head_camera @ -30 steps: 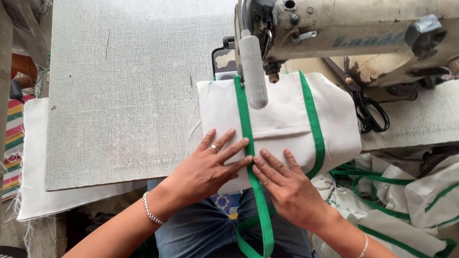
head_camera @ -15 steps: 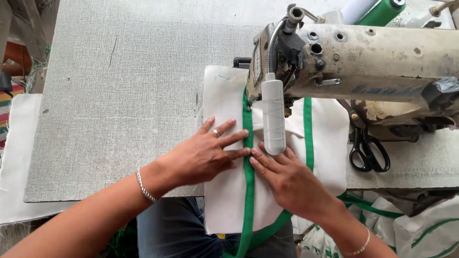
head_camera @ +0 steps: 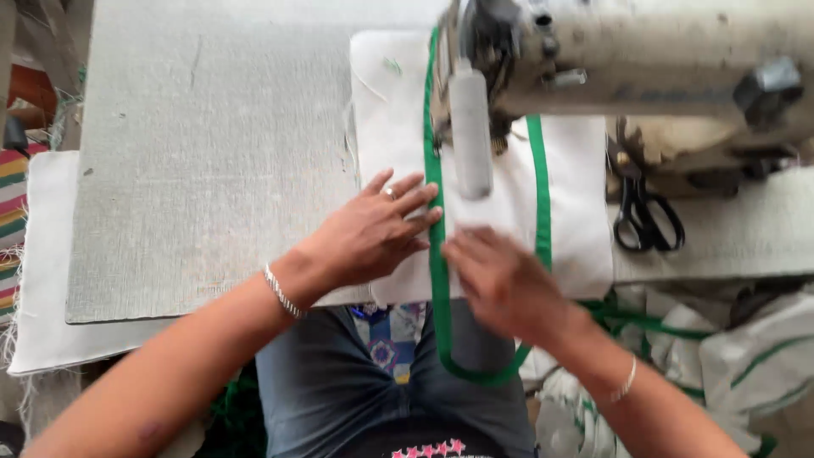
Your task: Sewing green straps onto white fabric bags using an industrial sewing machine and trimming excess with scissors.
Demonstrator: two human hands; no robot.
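A white fabric piece (head_camera: 390, 102) with green strap trim (head_camera: 436, 254) lies on the grey sewing table (head_camera: 212, 170) under the head of a cream sewing machine (head_camera: 661, 59). My left hand (head_camera: 373, 233) lies flat on the white fabric just left of the green strap, fingers spread, a ring on one finger. My right hand (head_camera: 500, 280) presses flat on the fabric to the right of that strap, blurred by motion. A second green strap (head_camera: 539, 187) runs along the fabric's right side. The strap loops down over my lap.
Black scissors (head_camera: 644, 212) lie on the table right of the fabric. A pile of white pieces with green straps (head_camera: 729, 365) sits at the lower right. A white board (head_camera: 42, 271) juts out at the left under the table top.
The white fabric has fed further away under the machine head. Both hands have slid forward with it, staying flat on either side of the left green strap.
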